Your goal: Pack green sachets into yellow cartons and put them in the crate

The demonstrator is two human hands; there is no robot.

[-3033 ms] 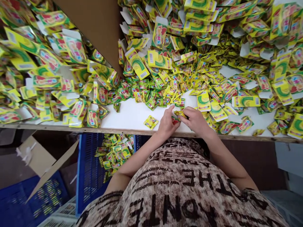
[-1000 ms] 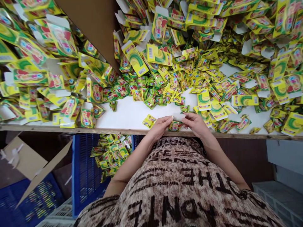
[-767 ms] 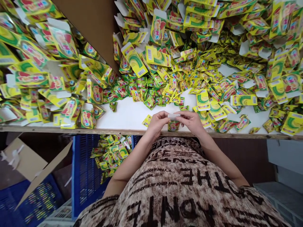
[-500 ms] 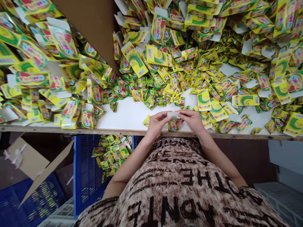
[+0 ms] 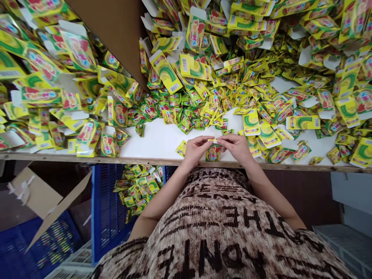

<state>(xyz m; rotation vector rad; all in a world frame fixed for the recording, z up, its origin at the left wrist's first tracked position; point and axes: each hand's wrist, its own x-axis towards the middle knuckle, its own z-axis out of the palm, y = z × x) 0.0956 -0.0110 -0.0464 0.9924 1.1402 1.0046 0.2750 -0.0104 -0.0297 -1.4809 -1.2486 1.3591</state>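
Observation:
Between my hands, close to the table's front edge, is a small yellow and green candy box [image 5: 213,152] with red on its face. My left hand [image 5: 195,150] grips its top left corner between thumb and fingers. On the opposite corner, my right hand [image 5: 236,148] pinches the top edge in the same way. The top flap is folded down between my fingertips. Just left of my left hand lies a small yellow packet [image 5: 180,148]. Green wrapped candies [image 5: 188,124] lie in a heap beyond my hands.
A white tabletop [image 5: 157,141] carries heaps of candy boxes [image 5: 83,50] left and right. A brown cardboard divider [image 5: 113,35] rises at the back left. Below the edge stand a blue crate [image 5: 100,217] of filled boxes [image 5: 142,186] and an opened carton [image 5: 40,193].
The box's white top flap, which stood up between my fingertips, is now folded down. Both hands stay in nearly the same place.

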